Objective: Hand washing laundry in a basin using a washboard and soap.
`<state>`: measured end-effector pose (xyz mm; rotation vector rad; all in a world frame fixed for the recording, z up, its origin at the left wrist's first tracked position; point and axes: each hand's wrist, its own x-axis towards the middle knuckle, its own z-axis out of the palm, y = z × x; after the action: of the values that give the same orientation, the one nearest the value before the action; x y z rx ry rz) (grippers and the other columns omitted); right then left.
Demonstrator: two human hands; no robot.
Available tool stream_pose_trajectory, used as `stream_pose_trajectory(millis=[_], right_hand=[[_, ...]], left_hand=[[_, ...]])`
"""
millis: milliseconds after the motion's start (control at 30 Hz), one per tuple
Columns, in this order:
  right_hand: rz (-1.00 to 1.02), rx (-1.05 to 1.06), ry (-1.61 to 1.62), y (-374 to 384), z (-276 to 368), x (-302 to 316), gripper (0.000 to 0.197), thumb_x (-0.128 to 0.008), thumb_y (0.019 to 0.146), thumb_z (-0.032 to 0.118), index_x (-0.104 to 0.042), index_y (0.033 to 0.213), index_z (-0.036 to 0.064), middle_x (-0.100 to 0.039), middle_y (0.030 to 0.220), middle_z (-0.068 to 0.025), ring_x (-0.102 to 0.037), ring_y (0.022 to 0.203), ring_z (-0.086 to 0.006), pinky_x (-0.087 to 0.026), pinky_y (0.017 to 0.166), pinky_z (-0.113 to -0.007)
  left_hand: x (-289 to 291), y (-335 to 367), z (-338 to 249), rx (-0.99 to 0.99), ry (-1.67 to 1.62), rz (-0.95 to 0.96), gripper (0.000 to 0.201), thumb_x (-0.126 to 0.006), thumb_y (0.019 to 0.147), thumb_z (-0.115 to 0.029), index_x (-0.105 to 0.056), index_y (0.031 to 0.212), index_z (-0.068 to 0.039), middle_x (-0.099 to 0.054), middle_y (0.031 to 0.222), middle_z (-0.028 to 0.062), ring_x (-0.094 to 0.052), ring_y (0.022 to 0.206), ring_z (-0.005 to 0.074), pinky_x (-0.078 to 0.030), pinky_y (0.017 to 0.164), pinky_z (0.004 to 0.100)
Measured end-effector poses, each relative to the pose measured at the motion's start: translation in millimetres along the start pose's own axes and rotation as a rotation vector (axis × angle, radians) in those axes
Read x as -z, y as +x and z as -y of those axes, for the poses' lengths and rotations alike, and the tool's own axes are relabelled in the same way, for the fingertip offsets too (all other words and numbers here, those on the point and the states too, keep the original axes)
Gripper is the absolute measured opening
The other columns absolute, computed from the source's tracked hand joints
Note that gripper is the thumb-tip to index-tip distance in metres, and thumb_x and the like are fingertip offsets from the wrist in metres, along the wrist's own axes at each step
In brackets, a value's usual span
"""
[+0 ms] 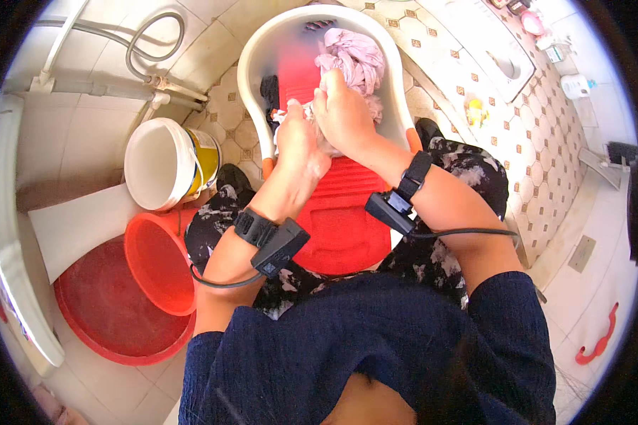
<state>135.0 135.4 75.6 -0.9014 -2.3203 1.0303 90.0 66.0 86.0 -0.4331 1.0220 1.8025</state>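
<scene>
Both of my hands are closed on a wet, pale garment with reddish marks point(309, 113), bunched over a red washboard point(340, 227). My left hand point(298, 145) grips its left side. Just beside it, my right hand point(344, 113) holds the other side, hiding part of the cloth. The ridged board slopes out of a white tub point(247, 78) between my knees. A crumpled pink garment point(354, 57) lies in the tub beyond my right hand. Dark cloth point(270, 95) sits against the tub's left wall. Each wrist wears a strapped black device with a cable.
To the left stand a white bucket point(149, 166) with a yellow outside, an orange-red bucket point(159, 262) tipped over a red basin point(120, 304), and wall pipes with a hose point(181, 35). On the right are a squat toilet point(503, 64), a small yellow object point(476, 112) and bottles point(576, 86).
</scene>
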Motion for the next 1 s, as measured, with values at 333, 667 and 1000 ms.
stream_pose_trajectory(millis=[333, 667, 1000], right_hand=[[0.654, -0.553, 1.049, 0.7, -12.4, 22.7, 0.020, -0.059, 0.078, 0.021, -0.055, 0.089, 0.0046, -0.058, 0.075, -0.0055, -0.054, 0.069, -0.0120, -0.044, 0.058, -0.030], [0.276, 0.365, 0.207, -45.8, 24.5, 12.6, 0.014, -0.053, 0.071, 0.009, -0.053, 0.085, 0.0052, -0.060, 0.075, -0.0171, -0.059, 0.069, -0.0332, -0.045, 0.059, -0.041], [0.070, 0.206, 0.178, -24.8, 10.1, 9.9, 0.008, -0.053, 0.072, 0.012, -0.052, 0.078, 0.0066, -0.057, 0.067, -0.0172, -0.058, 0.064, -0.0359, -0.043, 0.056, -0.043]], left_hand=[[16.9, -8.3, -9.7, 0.053, 0.160, 0.255, 0.044, -0.029, 0.091, -0.045, -0.043, 0.111, -0.009, -0.050, 0.107, 0.0143, -0.051, 0.098, 0.0259, -0.043, 0.082, 0.0411], [66.8, 39.8, 37.4, -0.212, -0.627, 1.166, 0.058, -0.025, 0.089, -0.055, -0.045, 0.113, -0.006, -0.054, 0.105, 0.0098, -0.054, 0.099, 0.0211, -0.045, 0.083, 0.0358], [13.4, 2.2, -3.2, -0.031, 0.062, 0.017, 0.040, -0.026, 0.094, -0.036, -0.047, 0.105, -0.004, -0.057, 0.098, 0.0123, -0.056, 0.091, 0.0246, -0.046, 0.079, 0.0393]])
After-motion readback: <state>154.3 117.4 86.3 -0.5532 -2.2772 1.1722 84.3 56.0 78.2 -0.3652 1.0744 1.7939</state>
